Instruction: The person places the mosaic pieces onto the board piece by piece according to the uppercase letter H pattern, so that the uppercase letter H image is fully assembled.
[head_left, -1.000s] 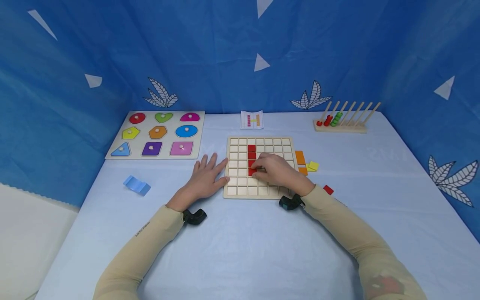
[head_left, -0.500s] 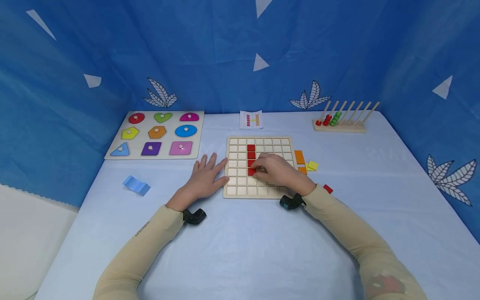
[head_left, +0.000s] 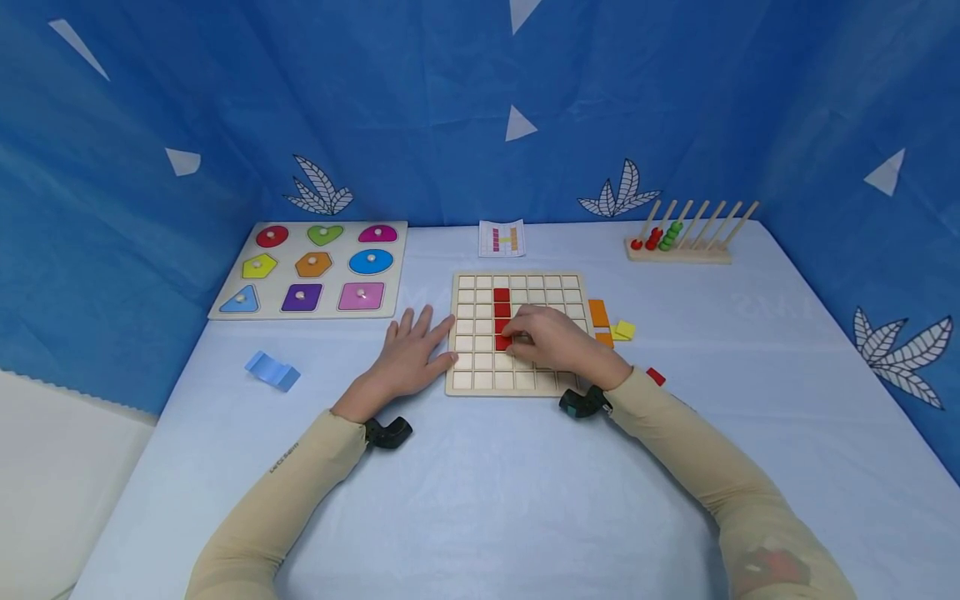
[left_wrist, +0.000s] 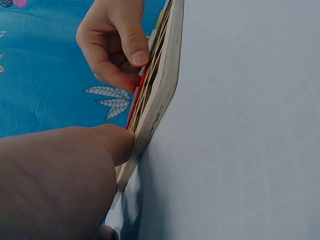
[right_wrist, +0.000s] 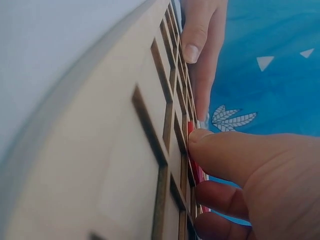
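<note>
A wooden grid board (head_left: 465, 381) lies mid-table with a column of red square tiles (head_left: 502, 310) set in its cells. My right hand (head_left: 551, 340) reaches over the board, thumb and fingertips bent together at the lowest red tile (head_left: 502, 342). In the right wrist view the thumb (right_wrist: 210, 142) presses against the red edge of that tile. My left hand (head_left: 405, 360) has its fingers spread, with index finger and thumb at the board's left edge. The right hand covers several of the board's cells.
Orange tiles (head_left: 598, 313), yellow tiles (head_left: 624, 331) and a loose red tile (head_left: 656, 377) lie right of the board. A pattern card (head_left: 502, 250) and a bead rack (head_left: 678, 255) stand behind. Left are a shape puzzle (head_left: 337, 279) and a blue piece (head_left: 272, 371).
</note>
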